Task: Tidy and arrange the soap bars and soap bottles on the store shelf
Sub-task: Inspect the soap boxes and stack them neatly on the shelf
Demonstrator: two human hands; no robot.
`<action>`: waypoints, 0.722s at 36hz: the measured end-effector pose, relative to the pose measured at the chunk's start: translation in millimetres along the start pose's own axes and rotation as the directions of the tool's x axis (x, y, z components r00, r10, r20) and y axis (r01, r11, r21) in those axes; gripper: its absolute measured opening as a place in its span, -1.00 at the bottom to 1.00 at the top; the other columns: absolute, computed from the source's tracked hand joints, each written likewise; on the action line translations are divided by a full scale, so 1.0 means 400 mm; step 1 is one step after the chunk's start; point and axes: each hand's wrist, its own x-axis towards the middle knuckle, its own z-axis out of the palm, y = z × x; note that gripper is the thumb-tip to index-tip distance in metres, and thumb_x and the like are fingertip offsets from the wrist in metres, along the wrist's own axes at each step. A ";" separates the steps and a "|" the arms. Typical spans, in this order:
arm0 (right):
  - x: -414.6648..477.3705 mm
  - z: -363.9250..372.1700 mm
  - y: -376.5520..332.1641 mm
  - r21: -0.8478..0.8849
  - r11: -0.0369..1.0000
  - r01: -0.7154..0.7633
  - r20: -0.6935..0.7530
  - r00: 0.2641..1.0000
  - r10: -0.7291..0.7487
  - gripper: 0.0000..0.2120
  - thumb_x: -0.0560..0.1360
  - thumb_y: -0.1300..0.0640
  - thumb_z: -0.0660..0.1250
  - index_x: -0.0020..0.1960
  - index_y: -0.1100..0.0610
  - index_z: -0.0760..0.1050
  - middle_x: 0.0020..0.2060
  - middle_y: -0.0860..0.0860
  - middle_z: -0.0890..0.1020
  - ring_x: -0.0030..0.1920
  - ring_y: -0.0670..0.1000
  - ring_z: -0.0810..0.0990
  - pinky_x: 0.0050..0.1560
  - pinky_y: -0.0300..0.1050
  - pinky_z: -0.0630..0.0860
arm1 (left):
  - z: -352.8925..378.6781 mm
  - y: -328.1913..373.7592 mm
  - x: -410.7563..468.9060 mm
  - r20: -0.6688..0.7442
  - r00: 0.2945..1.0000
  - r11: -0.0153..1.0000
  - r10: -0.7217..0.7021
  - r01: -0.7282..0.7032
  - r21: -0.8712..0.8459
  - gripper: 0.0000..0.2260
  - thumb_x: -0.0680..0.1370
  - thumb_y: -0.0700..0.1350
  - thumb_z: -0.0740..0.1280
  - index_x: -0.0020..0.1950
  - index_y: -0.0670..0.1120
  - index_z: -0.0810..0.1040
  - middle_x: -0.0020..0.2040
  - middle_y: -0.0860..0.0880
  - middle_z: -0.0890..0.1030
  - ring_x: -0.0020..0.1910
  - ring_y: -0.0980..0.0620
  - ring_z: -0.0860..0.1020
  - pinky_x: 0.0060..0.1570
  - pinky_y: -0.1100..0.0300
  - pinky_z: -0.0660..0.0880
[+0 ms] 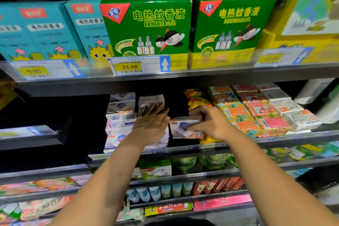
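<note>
while right hand (212,123) pinches white soap bar (183,127) above dark gap near middle shelf (275,138) front edge, left hand (152,123) lies flat, fingers straight, on pink bar stack (151,99). orange bar rows (244,115) toward right end look squared; gap unfilled, white stacks (120,108) at left uneven. judged roughly midway.

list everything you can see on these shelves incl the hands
green boxes: two, green, top shelf centre
teal boxes: at least two, teal, top shelf left
yellow carton: one, yellow, top shelf right
price tags: three, white and yellow, top shelf edge
stacked soap boxes: several, white, middle shelf left
wrapped soap bars: many, orange, pink, white, middle shelf right
held soap box: one, white with blue shield, middle shelf centre
small bottles: a row, pale blue and green, lower shelf
left hand: one, flat on pinkish pack
right hand: one, fingers gripping held soap box
</note>
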 end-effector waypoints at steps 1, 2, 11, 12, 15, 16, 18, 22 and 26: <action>-0.006 -0.001 0.002 0.026 1.000 0.008 -0.020 1.000 -0.007 -0.58 0.35 0.26 0.61 0.15 0.12 0.55 -0.11 -0.10 0.61 -0.19 -0.12 0.57 -0.31 -0.40 0.42 | -0.001 -0.002 -0.001 0.006 1.000 1.000 0.006 -0.006 0.002 -0.54 0.71 0.10 -0.13 0.63 0.14 -0.03 0.63 0.11 -0.12 0.61 0.08 -0.18 0.55 0.06 -0.26; -0.011 -0.001 0.005 0.047 0.999 0.019 -0.040 0.999 -0.017 -0.59 0.35 0.25 0.61 0.12 0.10 0.56 -0.10 -0.10 0.61 -0.17 -0.09 0.58 -0.29 -0.39 0.42 | -0.002 -0.004 -0.002 0.005 1.000 1.000 0.009 -0.009 0.008 -0.54 0.71 0.09 -0.13 0.63 0.13 -0.03 0.63 0.10 -0.13 0.60 0.08 -0.18 0.55 0.06 -0.26; -0.059 -0.020 0.031 0.624 0.781 -0.034 -0.203 0.958 0.204 -0.60 0.40 0.25 0.55 0.20 0.12 0.54 0.07 0.10 0.66 -0.08 0.00 0.73 -0.20 -0.17 0.59 | -0.004 -0.014 -0.014 -0.033 0.996 0.994 0.086 -0.083 0.073 -0.38 0.56 0.15 -0.23 0.62 0.09 0.09 0.64 0.03 0.01 0.62 -0.03 -0.09 0.56 0.00 -0.20; -0.063 -0.021 0.038 0.658 0.751 -0.043 -0.212 0.947 0.240 -0.58 0.39 0.23 0.56 0.20 0.10 0.54 0.09 0.13 0.67 -0.03 0.04 0.73 -0.13 -0.09 0.61 | -0.003 -0.019 -0.012 -0.021 0.996 0.993 0.091 -0.090 0.073 -0.41 0.59 0.15 -0.22 0.62 0.09 0.10 0.64 0.03 0.00 0.62 -0.03 -0.10 0.56 -0.01 -0.20; -0.081 -0.022 0.050 0.714 0.699 -0.036 -0.261 0.913 0.313 -0.65 0.41 0.19 0.56 0.14 0.09 0.54 0.07 0.10 0.69 0.02 0.02 0.71 0.02 -0.06 0.54 | -0.004 -0.027 -0.009 0.014 0.995 0.993 0.102 -0.102 0.064 -0.55 0.71 0.10 -0.11 0.61 0.12 0.10 0.64 0.05 -0.04 0.62 0.00 -0.14 0.56 -0.02 -0.22; -0.090 -0.023 0.051 0.726 0.687 -0.035 -0.271 0.903 0.333 -0.70 0.42 0.18 0.55 0.10 0.08 0.54 0.05 0.08 0.69 0.04 0.00 0.69 0.04 -0.06 0.50 | -0.005 -0.027 -0.011 0.011 0.995 0.993 0.104 -0.104 0.046 -0.56 0.71 0.09 -0.08 0.61 0.12 0.10 0.64 0.06 -0.04 0.62 0.01 -0.14 0.56 -0.01 -0.22; -0.107 -0.024 0.047 0.750 0.660 -0.030 -0.280 0.890 0.359 -0.79 0.45 0.17 0.52 0.02 0.07 0.55 0.03 0.03 0.68 0.04 -0.04 0.65 0.07 -0.04 0.45 | -0.006 -0.021 -0.018 -0.011 0.995 0.995 0.098 -0.098 0.009 -0.56 0.72 0.06 -0.05 0.61 0.10 0.10 0.64 0.05 0.00 0.62 0.02 -0.11 0.57 0.03 -0.19; -0.148 -0.020 0.029 0.755 0.656 -0.020 -0.259 0.910 0.325 -0.91 0.50 0.18 0.47 -0.04 0.10 0.58 -0.14 0.03 0.73 -0.11 -0.01 0.70 -0.07 -0.03 0.49 | -0.016 0.011 -0.053 -0.188 0.975 0.991 0.115 -0.125 -0.042 -0.55 0.70 0.04 0.11 0.60 0.07 0.17 0.61 0.05 0.17 0.60 0.01 0.08 0.57 0.03 0.00; -0.183 -0.011 0.010 0.787 0.617 -0.010 -0.209 0.936 0.282 -0.97 0.51 0.18 0.44 -0.11 0.10 0.61 -0.17 0.09 0.73 -0.17 0.04 0.71 -0.06 0.03 0.50 | -0.025 0.053 -0.117 -0.280 0.935 0.938 0.219 -0.281 -0.203 -0.34 0.57 0.05 0.39 0.56 0.28 0.10 0.59 0.20 0.13 0.57 0.11 0.11 0.53 0.16 0.09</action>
